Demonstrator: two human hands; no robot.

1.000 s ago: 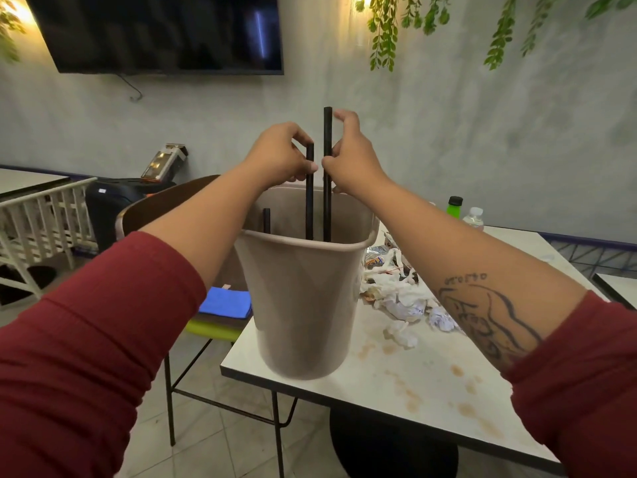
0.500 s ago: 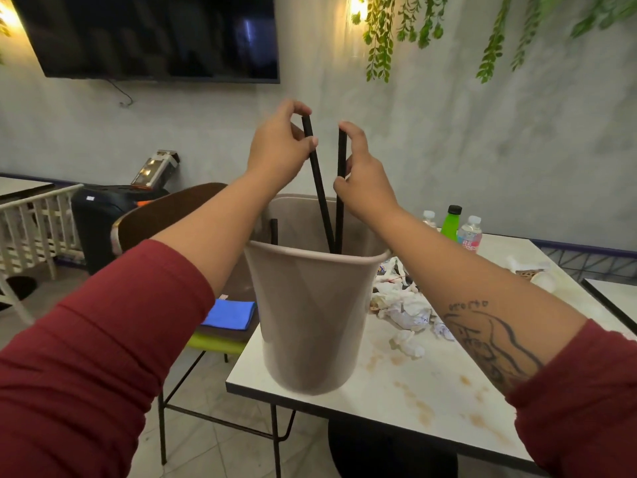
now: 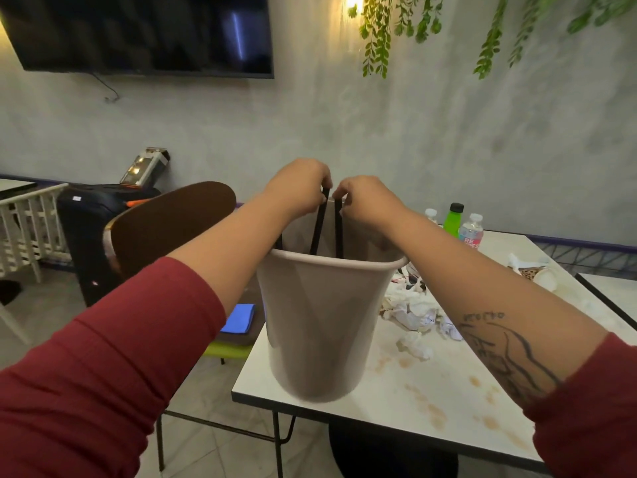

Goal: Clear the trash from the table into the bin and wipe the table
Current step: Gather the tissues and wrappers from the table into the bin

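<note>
A beige plastic bin stands on the near left corner of the white table. Black straws stick up out of it. My left hand pinches the top of one slanted straw, and my right hand pinches the top of an upright one; both hands hover just above the bin's rim. A third black straw leans at the rim's left side. Crumpled white tissues lie in a heap right of the bin. Brown stains mark the tabletop.
Small bottles, one green, stand at the table's far side. A tipped paper cup lies far right. A brown-backed chair with a blue cloth on its seat stands left of the table. Another table edge is at right.
Both hands have come down with the straws, from well above the bin to just over its rim, so the straws sit deeper inside. The camera has tilted and shifted slightly.
</note>
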